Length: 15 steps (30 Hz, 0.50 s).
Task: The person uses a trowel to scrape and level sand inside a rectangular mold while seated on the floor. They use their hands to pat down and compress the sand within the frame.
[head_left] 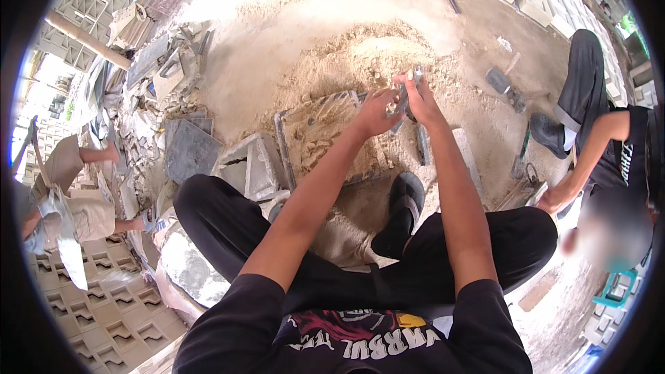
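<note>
Both hands meet at upper centre of the frame, over the sand pile (360, 62). The right hand (418, 100) is closed around a small grey metal tool (404, 100), fingers wrapped tight, likely to keep it steady. The left hand (374, 112) pinches at the tool's lower end, fingers curled on it. Just below sits a metal mould frame (284, 145) half sunk in sand. At right, a co-worker's hand (552, 201) rests low, well apart.

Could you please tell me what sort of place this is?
Probably a small concrete block-making yard: a mound of pale sand, rows of grey patterned cast blocks, and a grey metal mould frame on the ground.
</note>
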Each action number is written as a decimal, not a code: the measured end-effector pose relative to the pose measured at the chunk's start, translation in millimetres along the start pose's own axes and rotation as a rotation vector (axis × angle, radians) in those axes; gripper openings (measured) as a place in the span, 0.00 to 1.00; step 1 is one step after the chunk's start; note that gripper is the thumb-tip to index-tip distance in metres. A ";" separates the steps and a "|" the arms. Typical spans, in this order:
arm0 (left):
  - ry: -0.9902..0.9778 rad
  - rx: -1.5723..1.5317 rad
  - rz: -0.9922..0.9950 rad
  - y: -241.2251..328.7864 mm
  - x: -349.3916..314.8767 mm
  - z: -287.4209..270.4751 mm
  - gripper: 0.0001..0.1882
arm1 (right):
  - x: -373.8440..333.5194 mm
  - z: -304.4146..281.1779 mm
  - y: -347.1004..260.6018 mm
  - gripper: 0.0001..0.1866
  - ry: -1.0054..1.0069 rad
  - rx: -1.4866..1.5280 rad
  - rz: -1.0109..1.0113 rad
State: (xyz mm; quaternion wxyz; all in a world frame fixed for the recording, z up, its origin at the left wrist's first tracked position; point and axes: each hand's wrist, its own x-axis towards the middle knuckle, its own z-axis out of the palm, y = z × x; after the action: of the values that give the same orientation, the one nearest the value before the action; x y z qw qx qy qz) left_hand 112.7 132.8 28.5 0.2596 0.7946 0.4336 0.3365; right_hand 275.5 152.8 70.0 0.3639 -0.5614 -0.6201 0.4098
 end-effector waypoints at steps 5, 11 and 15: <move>0.004 0.016 -0.064 15.6 3.5 0.2 0.15 | -3.2 -2.8 13.9 0.40 -0.111 -0.075 0.030; 0.000 -0.089 -0.212 14.7 -9.9 -41.8 0.10 | -23.1 -39.7 82.1 0.44 0.135 -0.268 0.241; 0.174 -0.151 -0.117 20.8 -10.9 -57.8 0.17 | -43.5 -27.1 175.0 0.34 -0.077 -0.733 0.322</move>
State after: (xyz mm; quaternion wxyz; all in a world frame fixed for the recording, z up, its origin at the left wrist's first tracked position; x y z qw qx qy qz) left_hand 75.2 120.2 76.7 0.2990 0.7139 0.4737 0.4202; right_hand 374.4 118.2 -79.3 0.0472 -0.7283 -0.6424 0.2338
